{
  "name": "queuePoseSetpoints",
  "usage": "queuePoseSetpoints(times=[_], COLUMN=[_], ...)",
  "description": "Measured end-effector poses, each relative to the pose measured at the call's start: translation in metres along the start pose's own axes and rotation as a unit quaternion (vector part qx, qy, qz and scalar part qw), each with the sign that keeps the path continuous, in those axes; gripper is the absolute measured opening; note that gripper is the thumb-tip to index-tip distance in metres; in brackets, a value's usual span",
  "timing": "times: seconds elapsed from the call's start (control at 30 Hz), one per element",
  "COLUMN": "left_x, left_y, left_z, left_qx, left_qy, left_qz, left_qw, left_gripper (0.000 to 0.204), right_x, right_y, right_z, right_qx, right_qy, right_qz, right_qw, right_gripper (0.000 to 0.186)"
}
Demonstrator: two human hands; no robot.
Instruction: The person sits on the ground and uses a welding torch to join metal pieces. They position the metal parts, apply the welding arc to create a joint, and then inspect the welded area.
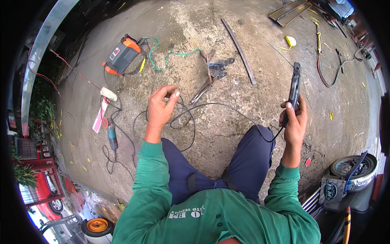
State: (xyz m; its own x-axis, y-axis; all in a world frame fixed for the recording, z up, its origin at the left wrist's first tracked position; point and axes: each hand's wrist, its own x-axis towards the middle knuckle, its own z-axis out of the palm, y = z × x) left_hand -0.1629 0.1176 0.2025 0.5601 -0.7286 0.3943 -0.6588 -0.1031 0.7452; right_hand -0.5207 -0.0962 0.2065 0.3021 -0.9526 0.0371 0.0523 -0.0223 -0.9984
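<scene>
My right hand [294, 122] grips a black electrode holder [295, 81] with a thin pale rod [278, 52] sticking out up-left from its head and a black cable hanging below. My left hand [161, 103] is raised with fingertips curled toward the thumb; whether something small is between them I cannot make out. Ahead on the concrete lies a dark steel bracket assembly [217, 70], with a green cable [170, 53] running to it from a black and orange machine [124, 55]. A long flat steel bar [237, 51] lies to its right.
An angle grinder [111, 134] lies at the left among loose cables. A yellow tape measure [290, 41], metal channels [289, 14] and hoses [330, 84] are at the upper right. A wheel [352, 166] sits at the right edge, another [96, 227] at the lower left.
</scene>
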Motion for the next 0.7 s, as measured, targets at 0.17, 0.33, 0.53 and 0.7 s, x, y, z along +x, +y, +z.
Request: queuePoseSetpoints(times=[0.17,0.33,0.53,0.7], left_x=[0.059,0.122,0.106,0.087], left_y=[0.069,0.138,0.186,0.199], left_z=[-0.014,-0.042,-0.029,0.009], left_qx=[0.068,0.185,0.233,0.202], left_qy=[0.003,-0.103,-0.285,-0.461], left_qz=[0.056,0.095,0.136,0.050], left_qw=[0.996,0.973,0.920,0.863], left_gripper=[0.029,0.029,0.028,0.030], right_x=[0.020,0.040,0.085,0.091], right_y=[-0.005,-0.017,0.005,0.025], right_z=[-0.012,-0.011,0.029,0.040], right_qx=[0.005,-0.051,-0.253,-0.161], right_qy=[-0.042,-0.106,-0.125,-0.134], right_qz=[0.061,0.032,-0.013,0.025], right_qw=[0.997,0.993,0.959,0.977], right_gripper=[0.071,0.067,0.066,0.064])
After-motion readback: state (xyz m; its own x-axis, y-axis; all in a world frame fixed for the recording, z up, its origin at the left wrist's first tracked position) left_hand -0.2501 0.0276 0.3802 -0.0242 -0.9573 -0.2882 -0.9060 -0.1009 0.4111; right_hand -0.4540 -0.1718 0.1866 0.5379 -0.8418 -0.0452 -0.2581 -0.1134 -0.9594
